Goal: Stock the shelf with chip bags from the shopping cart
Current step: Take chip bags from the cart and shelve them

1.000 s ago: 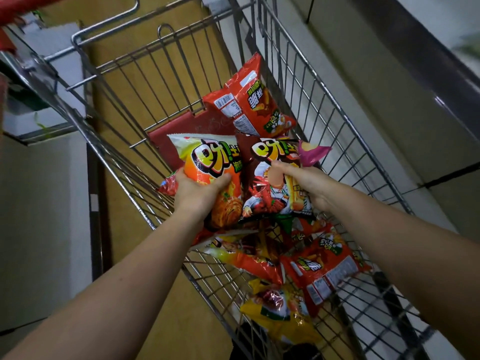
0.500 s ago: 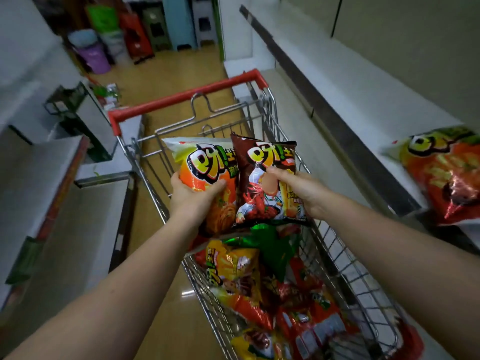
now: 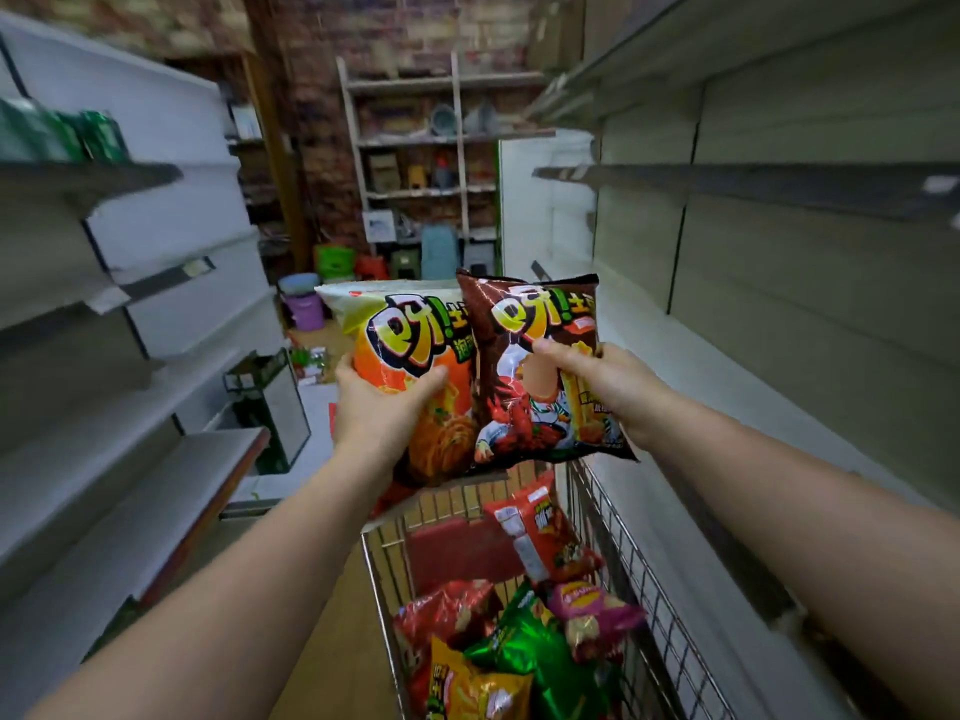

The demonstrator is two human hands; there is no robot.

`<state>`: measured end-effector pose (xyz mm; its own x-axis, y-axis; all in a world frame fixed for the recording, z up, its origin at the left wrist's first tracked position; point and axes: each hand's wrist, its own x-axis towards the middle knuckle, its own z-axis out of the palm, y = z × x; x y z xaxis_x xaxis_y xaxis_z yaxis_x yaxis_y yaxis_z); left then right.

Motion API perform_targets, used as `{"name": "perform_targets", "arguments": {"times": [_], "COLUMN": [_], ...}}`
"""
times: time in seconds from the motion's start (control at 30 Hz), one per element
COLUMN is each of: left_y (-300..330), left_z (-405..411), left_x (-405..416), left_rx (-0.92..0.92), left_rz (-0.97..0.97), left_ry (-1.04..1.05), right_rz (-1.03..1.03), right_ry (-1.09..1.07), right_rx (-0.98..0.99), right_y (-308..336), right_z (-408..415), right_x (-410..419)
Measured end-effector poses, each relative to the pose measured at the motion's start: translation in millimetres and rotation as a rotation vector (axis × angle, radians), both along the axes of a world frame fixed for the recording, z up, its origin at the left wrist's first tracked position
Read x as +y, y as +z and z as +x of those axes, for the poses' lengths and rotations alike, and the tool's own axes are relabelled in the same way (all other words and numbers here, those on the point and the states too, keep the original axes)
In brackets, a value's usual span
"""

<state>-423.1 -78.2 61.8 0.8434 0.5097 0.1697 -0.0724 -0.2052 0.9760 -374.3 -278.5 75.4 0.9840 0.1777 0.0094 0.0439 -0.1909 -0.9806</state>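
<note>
Both bags are held upright above the shopping cart (image 3: 618, 543): the left hand (image 3: 379, 402) grips the orange chip bag (image 3: 410, 345), the right hand (image 3: 608, 387) pinches the dark red chip bag (image 3: 540, 366). The bare shelf (image 3: 779, 187) runs along the right, nearest the right hand.

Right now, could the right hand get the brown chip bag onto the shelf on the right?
Probably yes. The right hand grips the brown chip bag above the cart, and the shelf on the right lies bare alongside, with nothing visible between them. Actual reach cannot be judged.
</note>
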Motion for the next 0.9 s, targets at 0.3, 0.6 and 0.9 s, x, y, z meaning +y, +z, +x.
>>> {"name": "perform_targets", "arguments": {"times": [0.3, 0.6, 0.9], "left_y": [84, 139, 167], "left_z": [11, 28, 7], "left_x": [10, 5, -53], "left_rx": [-0.219, -0.350, -0.377], "left_rz": [0.012, -0.016, -0.109], "left_ry": [-0.110, -0.395, -0.725], "right_rz": [-0.017, -0.013, -0.083], "right_ry": [-0.108, -0.399, -0.731], "right_rx": [-0.213, -0.314, -0.358], "right_y": [94, 145, 177], "right_z": [-27, -66, -152], "right_x": [-1, 0, -32]}}
